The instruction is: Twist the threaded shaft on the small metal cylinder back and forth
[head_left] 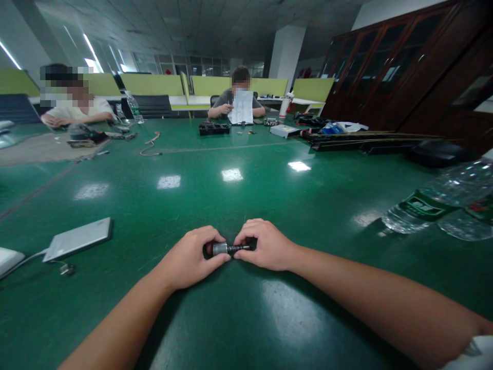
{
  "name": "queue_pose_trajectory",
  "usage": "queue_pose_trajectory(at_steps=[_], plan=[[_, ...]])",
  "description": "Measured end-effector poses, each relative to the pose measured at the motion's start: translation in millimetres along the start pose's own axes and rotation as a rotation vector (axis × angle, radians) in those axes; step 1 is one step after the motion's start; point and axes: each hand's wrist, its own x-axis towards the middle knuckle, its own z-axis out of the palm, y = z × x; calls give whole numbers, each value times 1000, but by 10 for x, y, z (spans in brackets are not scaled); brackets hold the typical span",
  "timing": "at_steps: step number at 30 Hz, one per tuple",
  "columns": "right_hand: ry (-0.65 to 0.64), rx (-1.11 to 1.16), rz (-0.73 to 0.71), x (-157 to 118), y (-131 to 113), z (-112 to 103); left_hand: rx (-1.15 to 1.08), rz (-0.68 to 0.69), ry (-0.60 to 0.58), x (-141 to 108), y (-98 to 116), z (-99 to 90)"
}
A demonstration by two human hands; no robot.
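Main risk: with so little of the cylindrical part (221,249) showing between your two hands, a slip would probably come from uneven pressure. If your left hand (194,257) squeezes the smooth silver barrel (220,248) off-centre, it could roll out from under the thumb. If your right hand (269,246) pulls or twists askew, the dark ridged shaft (241,248) could bind or come away suddenly. A dropped piece might roll, as the counter (200,200) beneath your hands looks smooth and glossy. Your own fingers hide both ends in part, so misalignment there would be easy to miss.

Pose: both forearms reach in from the near side and converge, so your hands meet almost fingertip to fingertip, low over the counter. Left hand lies thumb nearest you, forefinger arched over the far side, closed down to the barrel's width. Right hand mirrors it, thumb and curled fingers drawn in close about the shaft, a small dark gap within the curl. The part lies roughly level between the hands, barrel at the left, shaft pointing into the right. Whether it touches the counter, you cannot tell from here.

Around: a flat silver case (79,239) with a cable sits well to the left of your left hand; clear bottles (423,205) stand well off to the right of your right hand.
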Motion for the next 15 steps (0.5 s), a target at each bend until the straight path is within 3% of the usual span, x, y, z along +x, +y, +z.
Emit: queue_pose_trajectory(at_steps=[15], plan=[[19, -25, 29, -4, -3, -10, 49, 33, 17, -15, -18, -51]])
